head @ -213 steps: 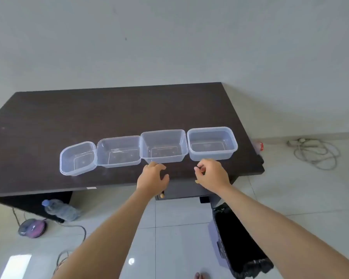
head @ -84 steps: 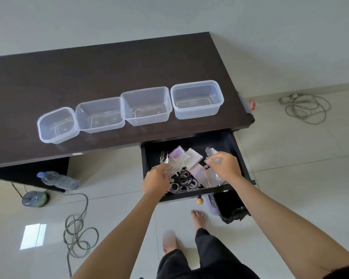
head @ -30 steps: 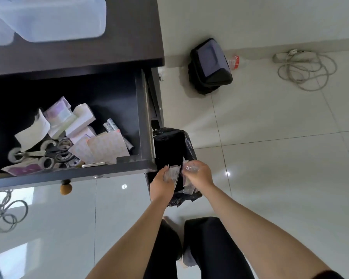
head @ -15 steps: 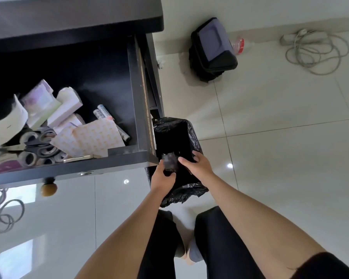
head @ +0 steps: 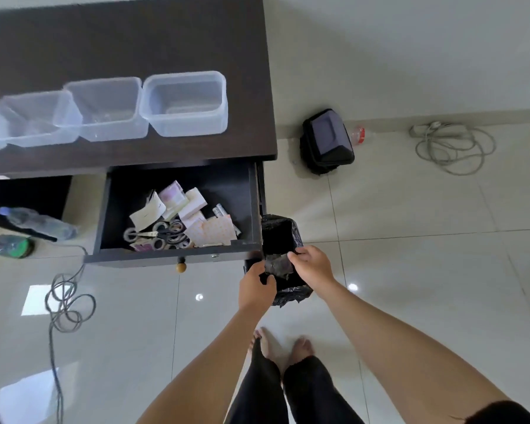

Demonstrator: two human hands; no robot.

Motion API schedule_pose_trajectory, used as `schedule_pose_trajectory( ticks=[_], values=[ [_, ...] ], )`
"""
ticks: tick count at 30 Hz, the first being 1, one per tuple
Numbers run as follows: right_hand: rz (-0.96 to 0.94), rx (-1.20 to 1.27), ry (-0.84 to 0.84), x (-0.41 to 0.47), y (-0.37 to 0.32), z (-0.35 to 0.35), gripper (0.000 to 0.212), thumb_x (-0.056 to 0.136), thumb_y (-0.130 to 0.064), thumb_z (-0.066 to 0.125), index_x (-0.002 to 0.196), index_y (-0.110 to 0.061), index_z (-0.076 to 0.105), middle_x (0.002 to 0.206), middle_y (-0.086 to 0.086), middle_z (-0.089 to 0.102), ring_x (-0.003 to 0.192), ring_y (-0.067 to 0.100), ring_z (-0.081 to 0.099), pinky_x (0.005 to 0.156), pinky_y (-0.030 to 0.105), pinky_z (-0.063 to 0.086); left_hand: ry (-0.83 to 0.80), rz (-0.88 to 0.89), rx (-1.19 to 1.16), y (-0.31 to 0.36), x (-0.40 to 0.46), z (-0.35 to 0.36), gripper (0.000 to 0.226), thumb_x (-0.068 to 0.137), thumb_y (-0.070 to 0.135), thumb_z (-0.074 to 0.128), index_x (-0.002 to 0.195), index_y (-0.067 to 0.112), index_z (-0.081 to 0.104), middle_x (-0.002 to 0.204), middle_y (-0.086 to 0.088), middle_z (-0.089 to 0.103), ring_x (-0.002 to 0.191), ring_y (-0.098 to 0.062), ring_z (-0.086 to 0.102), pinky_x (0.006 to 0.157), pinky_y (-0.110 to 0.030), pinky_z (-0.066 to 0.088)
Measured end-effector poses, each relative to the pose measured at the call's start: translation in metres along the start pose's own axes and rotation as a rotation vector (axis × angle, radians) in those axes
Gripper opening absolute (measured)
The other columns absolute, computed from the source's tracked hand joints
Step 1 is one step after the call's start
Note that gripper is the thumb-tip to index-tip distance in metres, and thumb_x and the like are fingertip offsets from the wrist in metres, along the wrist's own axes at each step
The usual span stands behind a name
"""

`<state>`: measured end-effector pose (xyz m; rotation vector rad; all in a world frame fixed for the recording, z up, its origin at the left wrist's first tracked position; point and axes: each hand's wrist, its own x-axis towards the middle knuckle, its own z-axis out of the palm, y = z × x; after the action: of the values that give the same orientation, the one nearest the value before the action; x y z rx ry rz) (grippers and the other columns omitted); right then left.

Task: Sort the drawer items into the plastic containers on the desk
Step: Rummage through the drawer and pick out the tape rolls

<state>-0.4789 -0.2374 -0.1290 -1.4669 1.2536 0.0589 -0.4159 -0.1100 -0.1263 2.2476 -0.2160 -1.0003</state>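
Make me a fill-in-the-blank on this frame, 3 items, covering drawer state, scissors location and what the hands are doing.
1. The desk drawer is pulled ____.
2. The black-handled scissors lie inside the ____.
3. The left hand and right hand together hold a crumpled clear wrapper over the black-lined ____ beside the drawer.

Missing words: open; drawer; bin
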Motion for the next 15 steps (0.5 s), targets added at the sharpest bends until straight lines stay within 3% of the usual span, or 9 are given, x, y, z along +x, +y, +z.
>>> schedule_pose_trajectory(
  ticks=[5,9,15],
  values=[
    [-0.189,-0.034,0.104,-0.024,-0.055,-0.001,0.019,0.085,-0.029,0.064,0.097,-0.014,0.064,0.075,-0.008,0.061,0.076,0.012,0.059,0.065,0.02,0.043,0.175,0.103,-0.071,0.026,-0.028,-0.038,0.033,0.093,0.018,0.051,0.125,0.015,0.057,0.123,0.001,0.062,0.115,-0.018,0.057,0.094,-0.03,0.048],
    [-0.336,-0.071,0.101,-0.034,-0.094,0.02,0.015,0.086,-0.028,0.062,0.091,-0.014,0.063,0.071,-0.008,0.058,0.072,0.01,0.056,0.07,0.025,0.044,0.328,0.184,-0.102,0.031,-0.033,-0.077,0.028,0.091,0.015,0.052,0.117,0.013,0.062,0.113,0.0,0.065,0.107,-0.017,0.06,0.093,-0.034,0.05],
    [-0.459,-0.172,-0.04,-0.041,-0.136,0.081,0.013,0.084,-0.027,0.061,0.089,-0.016,0.064,0.071,-0.009,0.058,0.073,0.012,0.057,0.062,0.023,0.044,0.452,0.178,-0.102,0.015,-0.014,-0.151,0.028,0.091,0.016,0.053,0.118,0.016,0.06,0.114,0.001,0.064,0.096,-0.016,0.062,0.087,-0.036,0.054]
  ],
)
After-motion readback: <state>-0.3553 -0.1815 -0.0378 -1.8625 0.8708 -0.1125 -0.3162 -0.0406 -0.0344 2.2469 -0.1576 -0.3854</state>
